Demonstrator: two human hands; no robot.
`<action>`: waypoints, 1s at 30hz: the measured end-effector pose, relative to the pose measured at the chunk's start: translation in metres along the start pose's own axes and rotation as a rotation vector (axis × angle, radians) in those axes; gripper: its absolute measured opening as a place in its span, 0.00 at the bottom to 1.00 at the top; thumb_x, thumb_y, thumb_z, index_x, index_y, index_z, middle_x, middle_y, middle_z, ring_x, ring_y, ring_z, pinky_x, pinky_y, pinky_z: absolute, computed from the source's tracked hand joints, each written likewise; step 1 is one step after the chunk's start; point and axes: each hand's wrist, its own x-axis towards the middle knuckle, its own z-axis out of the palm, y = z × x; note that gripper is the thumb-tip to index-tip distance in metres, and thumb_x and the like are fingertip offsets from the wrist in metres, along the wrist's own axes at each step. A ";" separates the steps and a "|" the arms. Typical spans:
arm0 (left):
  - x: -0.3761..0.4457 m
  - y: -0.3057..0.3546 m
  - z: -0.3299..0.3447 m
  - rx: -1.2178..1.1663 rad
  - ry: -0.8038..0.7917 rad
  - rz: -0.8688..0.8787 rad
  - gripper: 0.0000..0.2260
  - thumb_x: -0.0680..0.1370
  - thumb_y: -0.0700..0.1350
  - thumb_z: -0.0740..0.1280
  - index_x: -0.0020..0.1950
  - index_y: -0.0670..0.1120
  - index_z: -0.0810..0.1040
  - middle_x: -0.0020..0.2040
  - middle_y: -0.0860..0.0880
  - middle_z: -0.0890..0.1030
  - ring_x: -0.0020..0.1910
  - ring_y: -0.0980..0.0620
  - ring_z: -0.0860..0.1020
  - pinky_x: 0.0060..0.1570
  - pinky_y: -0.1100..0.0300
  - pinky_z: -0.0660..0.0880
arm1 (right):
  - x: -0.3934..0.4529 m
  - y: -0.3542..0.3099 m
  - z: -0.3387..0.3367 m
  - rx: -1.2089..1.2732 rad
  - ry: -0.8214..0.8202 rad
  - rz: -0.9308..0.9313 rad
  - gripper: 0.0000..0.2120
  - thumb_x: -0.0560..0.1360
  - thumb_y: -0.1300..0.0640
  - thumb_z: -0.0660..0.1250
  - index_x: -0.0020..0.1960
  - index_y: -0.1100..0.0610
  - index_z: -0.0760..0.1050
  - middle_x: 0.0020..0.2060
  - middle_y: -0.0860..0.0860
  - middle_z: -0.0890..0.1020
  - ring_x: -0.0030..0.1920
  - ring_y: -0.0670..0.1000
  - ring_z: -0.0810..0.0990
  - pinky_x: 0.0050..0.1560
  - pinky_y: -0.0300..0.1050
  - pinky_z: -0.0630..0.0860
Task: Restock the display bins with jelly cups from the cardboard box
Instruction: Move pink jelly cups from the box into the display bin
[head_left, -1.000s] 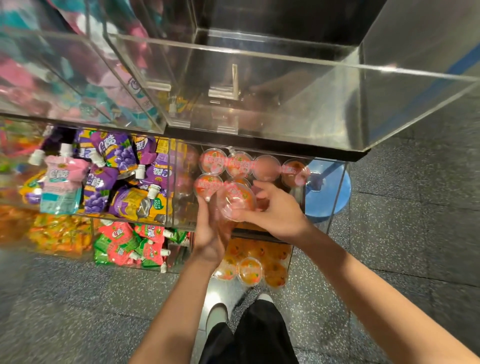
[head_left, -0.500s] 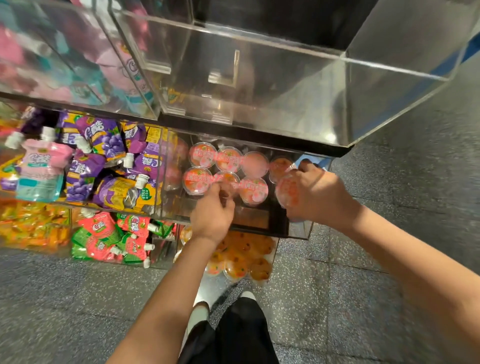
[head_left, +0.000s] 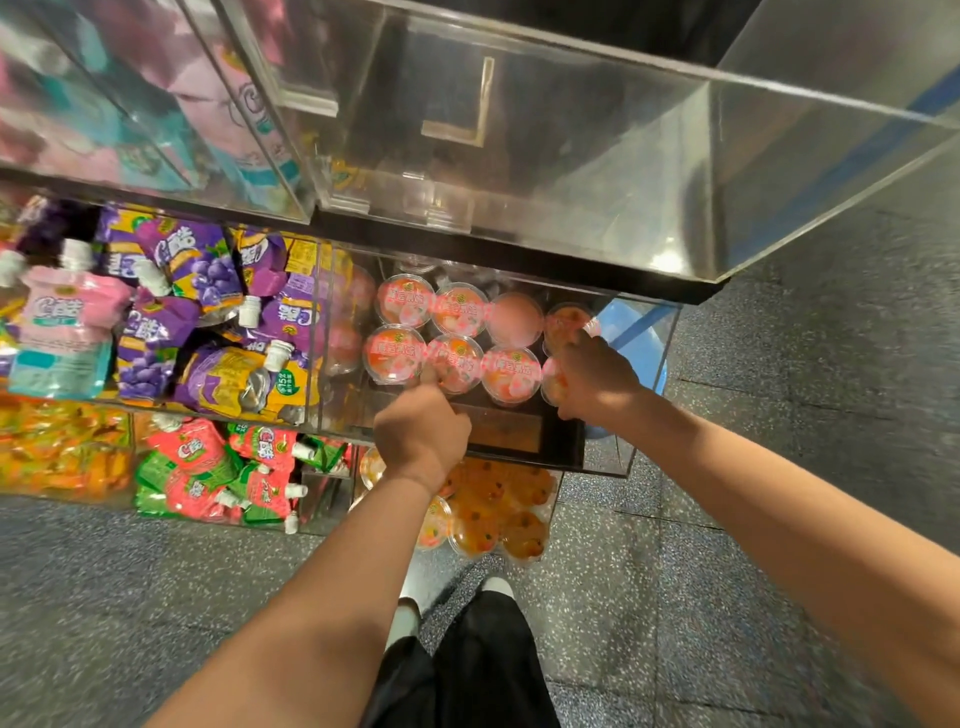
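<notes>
Head view shows the right hand's fingers (head_left: 574, 340) curled round a jelly cup (head_left: 551, 382) at the right end of the near row in the clear display bin (head_left: 647, 415), so the right hand (head_left: 595, 382) is grasping it while setting it down beside its neighbour. The left hand's fingers (head_left: 431, 375) reach forward to the near row; 1 fingertip seems to press the rim of the second cup (head_left: 457, 361), though whether the rest are clenched or just loosely bent I cannot tell, since the back of the left hand (head_left: 421, 431) hides them.

The cups stand in 2 rows, rim touching rim, with 4 in the far row and the near row nearly full. My judgement is that the main risk is crowding: pushing the last cup in at a tilt could ride it up on the neighbouring rim (head_left: 511, 371) or tip it against the bin's right wall. A push from the left fingertip could also shove the whole row sideways. A cup slipping out over the low front edge would drop toward the orange cups (head_left: 488, 519) in the bin below.

Both wrists are bent downward and both forearms stretch forward from the near edge, the right one crossing in from the far right.
</notes>
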 end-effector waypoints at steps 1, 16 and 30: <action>0.000 0.000 0.001 0.014 0.007 -0.003 0.27 0.75 0.49 0.64 0.74 0.51 0.63 0.53 0.46 0.81 0.52 0.44 0.79 0.46 0.57 0.74 | 0.002 0.000 0.005 0.018 0.015 0.019 0.25 0.69 0.58 0.75 0.64 0.58 0.72 0.60 0.56 0.75 0.59 0.55 0.76 0.48 0.45 0.73; -0.011 0.007 -0.016 -0.623 0.023 -0.089 0.05 0.76 0.46 0.65 0.52 0.53 0.75 0.42 0.53 0.78 0.44 0.49 0.77 0.45 0.58 0.73 | 0.004 -0.006 0.014 0.100 0.103 0.100 0.18 0.83 0.54 0.53 0.71 0.57 0.62 0.62 0.58 0.72 0.56 0.58 0.76 0.49 0.45 0.72; -0.190 -0.123 -0.153 -1.374 0.285 -0.438 0.08 0.78 0.35 0.62 0.46 0.47 0.75 0.41 0.47 0.80 0.32 0.58 0.80 0.38 0.63 0.76 | -0.167 -0.191 -0.090 0.370 -0.005 -0.537 0.10 0.76 0.55 0.65 0.54 0.58 0.80 0.51 0.54 0.83 0.53 0.54 0.80 0.50 0.42 0.72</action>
